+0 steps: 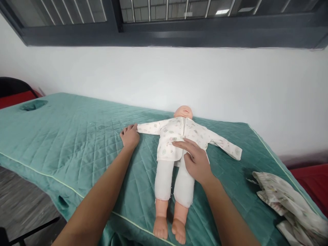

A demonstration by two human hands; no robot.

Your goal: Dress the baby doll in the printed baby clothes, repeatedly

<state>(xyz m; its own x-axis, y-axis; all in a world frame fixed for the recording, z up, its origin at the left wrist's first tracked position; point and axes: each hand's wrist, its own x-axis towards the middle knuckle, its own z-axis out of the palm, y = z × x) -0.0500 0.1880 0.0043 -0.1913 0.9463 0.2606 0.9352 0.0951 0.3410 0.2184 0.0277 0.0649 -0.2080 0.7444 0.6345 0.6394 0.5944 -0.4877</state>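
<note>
A baby doll [183,111] lies on its back, wearing a white printed shirt [169,147] and white leggings [163,179]. Its feet are bare and its arms are spread wide. At the end of the sleeve on the left, my left hand [130,136] has its fingers curled at the cuff; the thumb is hidden. My right hand [196,160] hovers over or rests on the lower shirt front, which one I cannot tell. Its index finger stretches out to the left, apart from the other fingers, and I see nothing held.
Under the doll is a massage bed with a green quilted cover [84,136] and a face hole [33,105] at the far left. Crumpled printed cloth [287,201] lies at the right edge. Behind are a white wall [115,75] and barred window; red chairs [311,181] flank the bed.
</note>
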